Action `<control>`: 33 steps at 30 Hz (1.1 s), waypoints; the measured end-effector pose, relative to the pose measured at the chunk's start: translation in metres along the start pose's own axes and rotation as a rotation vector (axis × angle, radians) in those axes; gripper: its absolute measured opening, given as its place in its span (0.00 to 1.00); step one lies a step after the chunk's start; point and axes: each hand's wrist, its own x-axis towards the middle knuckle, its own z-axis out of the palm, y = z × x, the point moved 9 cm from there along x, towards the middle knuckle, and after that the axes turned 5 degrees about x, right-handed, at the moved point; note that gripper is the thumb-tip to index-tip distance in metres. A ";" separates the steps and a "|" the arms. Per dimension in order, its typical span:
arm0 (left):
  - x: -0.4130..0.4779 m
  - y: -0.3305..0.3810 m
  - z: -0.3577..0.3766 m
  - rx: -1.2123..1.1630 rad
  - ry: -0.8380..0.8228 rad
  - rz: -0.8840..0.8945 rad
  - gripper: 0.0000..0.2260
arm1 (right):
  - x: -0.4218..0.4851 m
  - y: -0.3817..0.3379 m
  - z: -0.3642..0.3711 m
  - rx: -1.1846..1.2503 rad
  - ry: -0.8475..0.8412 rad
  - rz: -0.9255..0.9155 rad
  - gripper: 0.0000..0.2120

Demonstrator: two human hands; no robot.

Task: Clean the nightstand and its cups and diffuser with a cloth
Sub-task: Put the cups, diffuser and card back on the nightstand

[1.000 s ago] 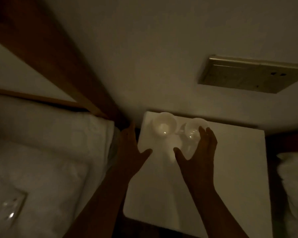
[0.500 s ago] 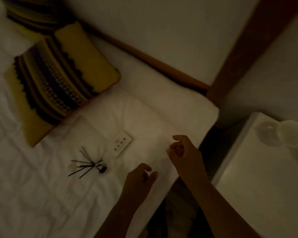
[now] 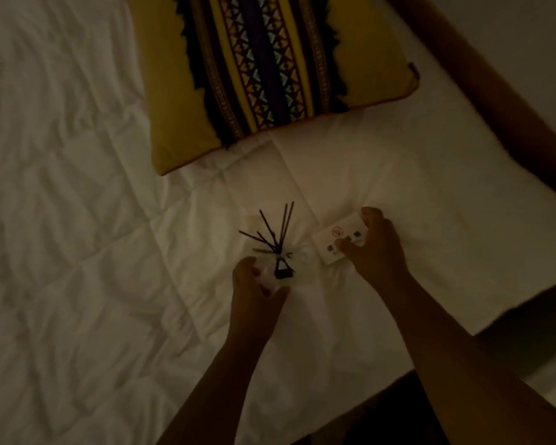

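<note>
A dim, warm-lit view looking down over a bed, with two bare forearms reaching up from the bottom edge. The left hand (image 3: 254,290) is curled round the base of the diffuser (image 3: 281,271), a small clear bottle with a dark tag at its neck, fingers and thumb wrapped on either side of the glass. The diffuser stands on the white duvet (image 3: 77,220), and its thin dark reeds (image 3: 270,231) fan upward and away from the hand. Just to the right, apart from the bottle, the right hand (image 3: 376,248) holds a small white card (image 3: 331,240) that lies on the bedding: its fingers hook over the card's far edge and the thumb presses on the printed face (a red circular symbol and a few dark icons, too small to read). Beyond both hands is a white pillow (image 3: 398,175), and beyond that a yellow cushion (image 3: 270,65) with dark patterned stripes, its lower edge overlapping the bedding. A brown wooden headboard (image 3: 495,91) runs diagonally across the top right corner.
</note>
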 end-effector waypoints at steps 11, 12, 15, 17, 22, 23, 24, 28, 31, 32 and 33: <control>0.023 0.027 0.020 0.136 -0.287 0.317 0.28 | 0.002 0.013 0.004 0.005 0.027 0.045 0.31; 0.021 0.037 0.016 0.172 -0.266 0.399 0.28 | 0.000 0.018 0.001 0.029 0.021 0.061 0.28; 0.014 0.048 0.017 0.275 -0.279 0.544 0.26 | -0.007 0.039 -0.007 0.170 -0.009 0.124 0.20; 0.008 0.049 0.021 0.280 -0.294 0.523 0.23 | -0.018 0.048 -0.016 0.286 -0.038 0.155 0.16; -0.027 0.098 0.066 0.084 -0.333 0.379 0.20 | -0.059 0.087 -0.078 0.458 -0.050 0.090 0.14; -0.037 0.111 0.080 0.067 -0.355 0.392 0.22 | -0.068 0.099 -0.092 0.501 -0.028 0.098 0.14; -0.051 0.125 0.094 0.078 -0.375 0.395 0.22 | -0.081 0.117 -0.110 0.563 0.009 0.122 0.13; -0.120 0.182 0.166 0.090 -0.508 0.505 0.21 | -0.145 0.201 -0.189 0.782 0.203 0.231 0.11; -0.182 0.216 0.231 0.145 -0.620 0.612 0.20 | -0.203 0.274 -0.245 0.904 0.338 0.303 0.10; -0.203 0.225 0.253 0.171 -0.662 0.633 0.20 | -0.220 0.297 -0.260 0.947 0.382 0.327 0.11; -0.225 0.232 0.276 0.185 -0.703 0.652 0.20 | -0.240 0.321 -0.276 0.984 0.425 0.347 0.11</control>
